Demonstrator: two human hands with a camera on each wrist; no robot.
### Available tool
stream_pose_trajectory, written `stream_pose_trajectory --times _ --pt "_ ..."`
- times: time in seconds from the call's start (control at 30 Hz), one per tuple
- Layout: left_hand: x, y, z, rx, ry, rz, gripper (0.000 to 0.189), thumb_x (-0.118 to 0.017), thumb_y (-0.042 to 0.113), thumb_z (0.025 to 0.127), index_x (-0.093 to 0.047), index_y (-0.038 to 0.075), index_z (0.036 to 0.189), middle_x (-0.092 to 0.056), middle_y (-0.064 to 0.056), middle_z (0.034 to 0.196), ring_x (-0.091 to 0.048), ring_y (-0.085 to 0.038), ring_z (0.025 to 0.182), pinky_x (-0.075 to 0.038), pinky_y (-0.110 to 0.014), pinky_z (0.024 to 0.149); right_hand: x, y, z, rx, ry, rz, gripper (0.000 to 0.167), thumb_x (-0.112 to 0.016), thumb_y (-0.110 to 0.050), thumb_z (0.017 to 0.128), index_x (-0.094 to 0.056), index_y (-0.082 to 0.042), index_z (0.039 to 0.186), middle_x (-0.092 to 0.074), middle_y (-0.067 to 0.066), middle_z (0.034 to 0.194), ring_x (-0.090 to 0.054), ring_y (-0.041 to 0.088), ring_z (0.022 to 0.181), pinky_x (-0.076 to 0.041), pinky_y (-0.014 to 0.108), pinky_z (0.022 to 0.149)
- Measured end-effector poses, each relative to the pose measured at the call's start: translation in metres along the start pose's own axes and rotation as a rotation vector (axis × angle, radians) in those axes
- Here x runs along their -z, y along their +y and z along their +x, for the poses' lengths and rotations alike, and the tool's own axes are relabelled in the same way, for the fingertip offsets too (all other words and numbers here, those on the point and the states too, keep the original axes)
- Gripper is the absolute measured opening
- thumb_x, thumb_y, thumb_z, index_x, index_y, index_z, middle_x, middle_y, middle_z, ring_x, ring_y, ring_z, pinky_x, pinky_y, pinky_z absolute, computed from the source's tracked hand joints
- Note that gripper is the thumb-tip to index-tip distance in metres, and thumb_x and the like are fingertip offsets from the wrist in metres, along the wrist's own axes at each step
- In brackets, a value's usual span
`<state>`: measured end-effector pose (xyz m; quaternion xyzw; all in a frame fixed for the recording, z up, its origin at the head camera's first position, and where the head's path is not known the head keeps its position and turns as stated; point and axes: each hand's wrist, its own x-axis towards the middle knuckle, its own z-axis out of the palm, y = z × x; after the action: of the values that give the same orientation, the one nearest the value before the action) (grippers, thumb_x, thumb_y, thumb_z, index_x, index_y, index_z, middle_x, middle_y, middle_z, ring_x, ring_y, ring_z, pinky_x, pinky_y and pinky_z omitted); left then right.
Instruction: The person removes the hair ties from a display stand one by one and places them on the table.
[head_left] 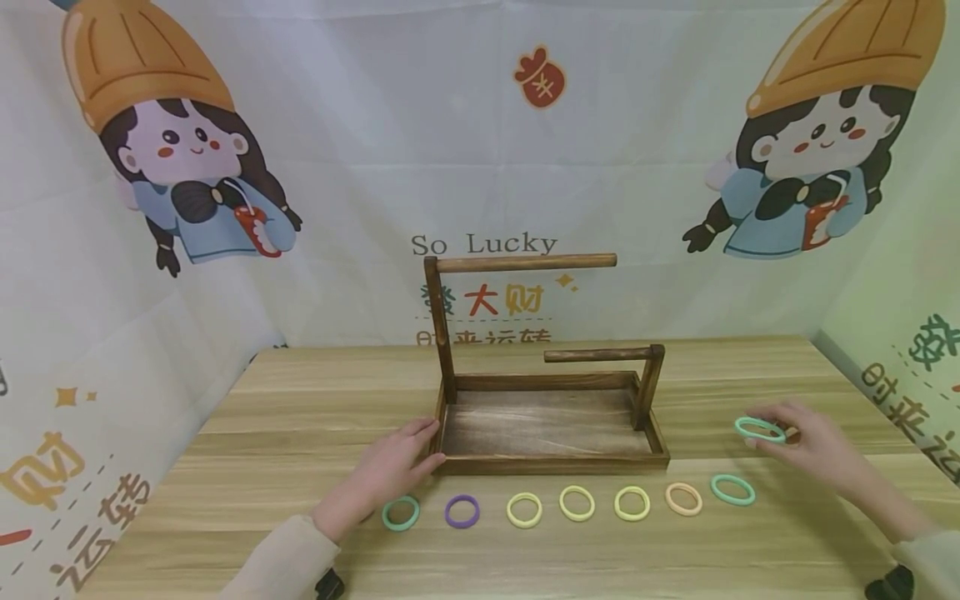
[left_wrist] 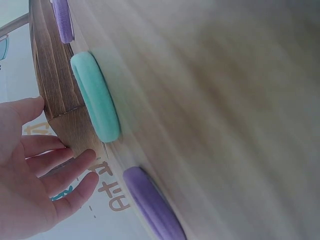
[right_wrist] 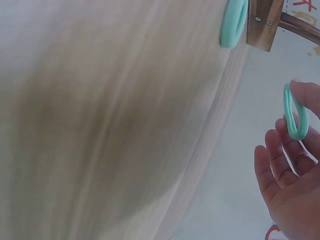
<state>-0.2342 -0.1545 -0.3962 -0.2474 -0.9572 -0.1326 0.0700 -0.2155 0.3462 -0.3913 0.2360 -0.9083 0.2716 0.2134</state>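
Note:
My left hand (head_left: 390,467) rests at the front left corner of a dark wooden tray stand (head_left: 547,465). Its thumb touches the front edge and its fingers lie along the side, as the left wrist view also shows. Off to the right, my right hand (head_left: 806,442) pinches a mint green hair tie (head_left: 760,430) above the table, between thumb and fingers. A row of hair ties lies before the stand: a green one (head_left: 401,513), a purple one (head_left: 462,512), yellow ones (head_left: 577,503), an orange one (head_left: 684,499) and another mint one (head_left: 732,490).
A tall post on the stand's left carries a long upper bar (head_left: 525,263). A shorter bar (head_left: 596,356) points left from the right post. In the left wrist view a purple hair tie (left_wrist: 155,205) lies near the hand. Printed cloth (head_left: 360,167) hangs behind the wooden table (head_left: 300,400).

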Motion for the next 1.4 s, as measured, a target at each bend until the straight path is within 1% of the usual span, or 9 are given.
stream_pose_trajectory --times 0.2,0.43,0.53,0.7,0.87,0.93,1.03,1.27,1.4 --pt "0.001 0.001 0.000 -0.007 0.005 -0.003 0.052 -0.056 0.029 0.087 -0.046 -0.008 0.123 -0.045 -0.020 0.125 -0.045 -0.035 0.111 -0.037 -0.044 0.091 0.002 0.002 -0.010 -0.003 -0.030 -0.007 0.033 -0.073 -0.001 0.067 -0.060 0.007 0.096 -0.055 0.003 0.080 -0.049 0.004 0.070 -0.047 0.020 0.054" --pt "0.002 0.001 0.000 -0.006 -0.002 0.000 0.053 -0.056 0.030 0.087 -0.046 -0.008 0.123 -0.045 -0.020 0.125 -0.045 -0.035 0.111 -0.038 -0.044 0.090 0.000 0.006 -0.019 0.029 -0.061 0.021 0.034 -0.073 0.002 0.064 -0.059 0.008 0.095 -0.058 0.003 0.082 -0.050 0.001 0.072 -0.048 0.021 0.054" --pt "0.002 0.001 0.000 -0.002 -0.006 -0.001 0.052 -0.055 0.029 0.087 -0.046 -0.008 0.123 -0.045 -0.020 0.126 -0.044 -0.035 0.111 -0.037 -0.045 0.091 0.000 0.008 -0.022 0.031 -0.092 0.027 0.033 -0.073 0.001 0.065 -0.060 0.007 0.094 -0.058 0.001 0.082 -0.050 0.001 0.072 -0.048 0.021 0.054" --pt "0.002 0.002 0.000 -0.005 -0.006 0.000 0.052 -0.056 0.028 0.087 -0.046 -0.008 0.123 -0.044 -0.021 0.126 -0.044 -0.035 0.112 -0.036 -0.044 0.092 0.000 0.012 -0.027 0.032 -0.164 -0.013 0.033 -0.074 -0.006 0.066 -0.061 0.005 0.094 -0.058 0.000 0.082 -0.050 0.000 0.073 -0.047 0.021 0.055" --pt "0.002 0.002 0.000 -0.011 0.000 0.003 0.052 -0.056 0.028 0.087 -0.046 -0.008 0.122 -0.045 -0.021 0.125 -0.045 -0.035 0.111 -0.037 -0.044 0.091 -0.002 0.017 -0.031 0.028 -0.228 0.022 0.033 -0.073 -0.007 0.068 -0.060 0.007 0.095 -0.059 0.006 0.085 -0.050 0.000 0.076 -0.047 0.022 0.056" --pt "0.002 0.002 0.000 -0.014 0.004 0.005 0.052 -0.056 0.028 0.087 -0.046 -0.009 0.122 -0.045 -0.021 0.125 -0.045 -0.034 0.111 -0.038 -0.044 0.091 -0.002 0.018 -0.033 0.013 -0.238 0.021 0.035 -0.074 -0.008 0.069 -0.059 0.008 0.096 -0.060 0.008 0.086 -0.051 0.000 0.076 -0.047 0.022 0.057" --pt "0.001 0.001 0.001 -0.016 0.006 0.008 0.052 -0.056 0.028 0.087 -0.046 -0.008 0.122 -0.045 -0.021 0.125 -0.045 -0.034 0.111 -0.038 -0.044 0.091 -0.001 0.018 -0.034 -0.012 -0.251 0.016 0.037 -0.074 -0.011 0.069 -0.059 0.008 0.097 -0.060 0.006 0.086 -0.050 -0.001 0.075 -0.046 0.021 0.058" --pt "0.001 0.001 0.002 -0.010 0.002 0.013 0.052 -0.056 0.029 0.087 -0.046 -0.008 0.122 -0.045 -0.020 0.125 -0.044 -0.034 0.111 -0.038 -0.044 0.090 -0.002 0.021 -0.035 0.023 -0.289 0.061 0.037 -0.072 -0.007 0.070 -0.056 0.011 0.098 -0.054 0.000 0.084 -0.049 0.001 0.072 -0.046 0.021 0.055" --pt "0.001 0.001 0.002 -0.007 0.003 0.015 0.052 -0.056 0.029 0.087 -0.046 -0.008 0.122 -0.045 -0.020 0.125 -0.044 -0.034 0.112 -0.038 -0.044 0.090 -0.002 0.021 -0.035 0.006 -0.304 0.076 0.036 -0.071 -0.007 0.071 -0.055 0.011 0.099 -0.052 0.000 0.085 -0.048 0.001 0.071 -0.045 0.021 0.054"
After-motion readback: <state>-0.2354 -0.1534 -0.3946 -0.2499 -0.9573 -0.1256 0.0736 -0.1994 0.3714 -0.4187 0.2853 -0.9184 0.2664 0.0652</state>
